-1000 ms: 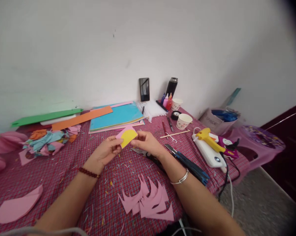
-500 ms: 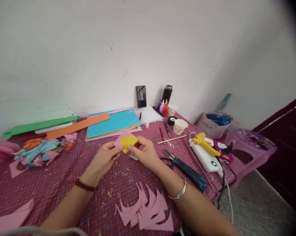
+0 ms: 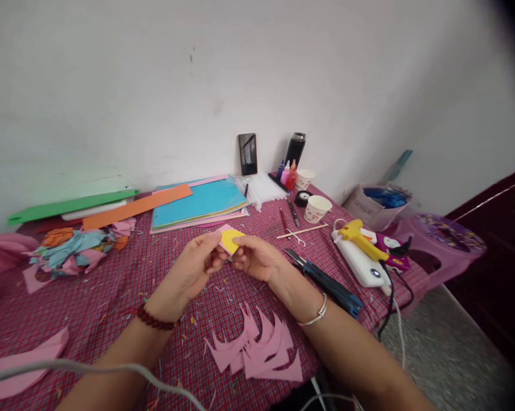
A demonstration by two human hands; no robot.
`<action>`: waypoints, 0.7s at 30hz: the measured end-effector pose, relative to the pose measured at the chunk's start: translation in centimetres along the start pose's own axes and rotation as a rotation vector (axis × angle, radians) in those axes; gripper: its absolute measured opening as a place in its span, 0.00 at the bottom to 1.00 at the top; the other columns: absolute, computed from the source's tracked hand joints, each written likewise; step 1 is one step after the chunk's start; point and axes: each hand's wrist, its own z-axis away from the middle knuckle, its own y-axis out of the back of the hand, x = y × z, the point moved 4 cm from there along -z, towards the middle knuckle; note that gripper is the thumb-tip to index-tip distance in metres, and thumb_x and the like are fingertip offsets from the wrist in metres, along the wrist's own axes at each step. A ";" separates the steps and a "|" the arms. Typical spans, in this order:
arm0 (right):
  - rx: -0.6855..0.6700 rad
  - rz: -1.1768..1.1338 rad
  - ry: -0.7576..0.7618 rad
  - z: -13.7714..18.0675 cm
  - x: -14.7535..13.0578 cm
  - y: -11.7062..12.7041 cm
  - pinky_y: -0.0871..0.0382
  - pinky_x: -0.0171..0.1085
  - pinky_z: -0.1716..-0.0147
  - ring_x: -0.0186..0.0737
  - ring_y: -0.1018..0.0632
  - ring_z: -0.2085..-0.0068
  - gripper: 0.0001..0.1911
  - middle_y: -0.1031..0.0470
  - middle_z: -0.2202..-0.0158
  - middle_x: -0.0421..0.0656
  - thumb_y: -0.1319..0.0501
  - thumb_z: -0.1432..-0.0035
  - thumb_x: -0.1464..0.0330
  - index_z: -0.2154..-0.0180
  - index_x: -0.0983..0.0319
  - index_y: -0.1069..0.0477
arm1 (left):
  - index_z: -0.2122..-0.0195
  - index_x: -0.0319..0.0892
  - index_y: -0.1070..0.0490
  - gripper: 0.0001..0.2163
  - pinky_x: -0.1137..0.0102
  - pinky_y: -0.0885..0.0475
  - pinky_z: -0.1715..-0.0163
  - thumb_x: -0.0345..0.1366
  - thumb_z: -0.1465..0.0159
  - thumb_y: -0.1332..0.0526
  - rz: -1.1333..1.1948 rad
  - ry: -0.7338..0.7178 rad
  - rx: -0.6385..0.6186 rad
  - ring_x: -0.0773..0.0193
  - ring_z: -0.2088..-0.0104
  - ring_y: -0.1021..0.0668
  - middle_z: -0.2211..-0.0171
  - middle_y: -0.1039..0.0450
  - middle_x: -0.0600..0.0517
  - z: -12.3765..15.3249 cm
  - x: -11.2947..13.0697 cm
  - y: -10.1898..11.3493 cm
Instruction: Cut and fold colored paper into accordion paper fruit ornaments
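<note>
Both left hand and right hand pinch layered yellow-and-pink pieces mid-frame, seemingly aligning them; next move needs steadiness.

The small paper piece is showing bright yellow with pink along its edge. The tabletop is displaying a fine plaid of pinkish red and blue, and the curved offcuts are standing out in plain pink. Sky blue is covering the top sheet, while one strip is glowing orange and another green. The crumpled scraps are mixing light blue, pink and orange. The glue gun is showing yellow, the cutter knife blue and black, the thermos black. The near paper cup is bearing reddish markings on white. The bead bracelet is showing dark reddish brown; the bangle is gleaming silver.
</note>
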 end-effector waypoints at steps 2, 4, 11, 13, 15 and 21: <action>-0.012 -0.015 -0.017 0.1 0.1 -0.2 0.42 0.28 0.81 0.25 0.37 0.83 0.08 0.33 0.85 0.33 0.33 0.59 0.70 0.77 0.64 0.31 | 0.75 0.38 0.29 0.17 0.79 0.47 0.87 0.49 0.46 0.35 0.031 -0.008 -0.023 0.75 0.84 0.36 0.82 0.33 0.55 0.2 0.1 -0.3; -0.027 -0.029 -0.034 0.3 0.2 -0.3 0.42 0.28 0.82 0.25 0.37 0.84 0.08 0.33 0.85 0.33 0.33 0.58 0.70 0.77 0.64 0.32 | 0.74 0.37 0.28 0.18 0.79 0.47 0.87 0.50 0.47 0.34 0.057 -0.016 -0.038 0.75 0.84 0.36 0.82 0.32 0.55 0.3 0.3 -0.7; -0.067 0.019 0.033 0.8 0.1 -0.8 0.40 0.30 0.79 0.26 0.36 0.83 0.09 0.34 0.85 0.32 0.33 0.58 0.67 0.76 0.64 0.32 | 0.76 0.37 0.28 0.11 0.79 0.46 0.86 0.40 0.51 0.31 0.039 -0.015 -0.043 0.74 0.84 0.34 0.81 0.30 0.54 0.8 0.7 -1.2; -0.055 0.146 0.133 0.8 -0.4 -0.7 0.42 0.30 0.79 0.25 0.38 0.83 0.10 0.35 0.85 0.32 0.34 0.57 0.66 0.78 0.64 0.33 | 0.73 0.39 0.27 0.08 0.78 0.44 0.85 0.37 0.51 0.32 -0.022 -0.014 -0.041 0.73 0.83 0.33 0.80 0.29 0.55 0.8 0.8 -1.1; -0.036 0.374 0.270 0.9 -1.2 -0.6 0.43 0.30 0.78 0.27 0.37 0.81 0.08 0.33 0.83 0.34 0.35 0.55 0.66 0.76 0.64 0.32 | 0.70 0.39 0.25 0.07 0.77 0.39 0.81 0.35 0.51 0.33 -0.144 -0.028 -0.033 0.72 0.80 0.31 0.77 0.28 0.55 0.8 1.0 -0.7; 0.074 1.364 0.684 1.2 -3.1 -0.6 0.43 0.33 0.71 0.33 0.32 0.72 0.04 0.28 0.73 0.39 0.40 0.46 0.70 0.71 0.63 0.30 | 0.64 0.39 0.24 0.10 0.68 0.33 0.64 0.36 0.48 0.35 -0.654 -0.194 -0.066 0.61 0.66 0.25 0.66 0.24 0.50 -0.4 1.4 1.1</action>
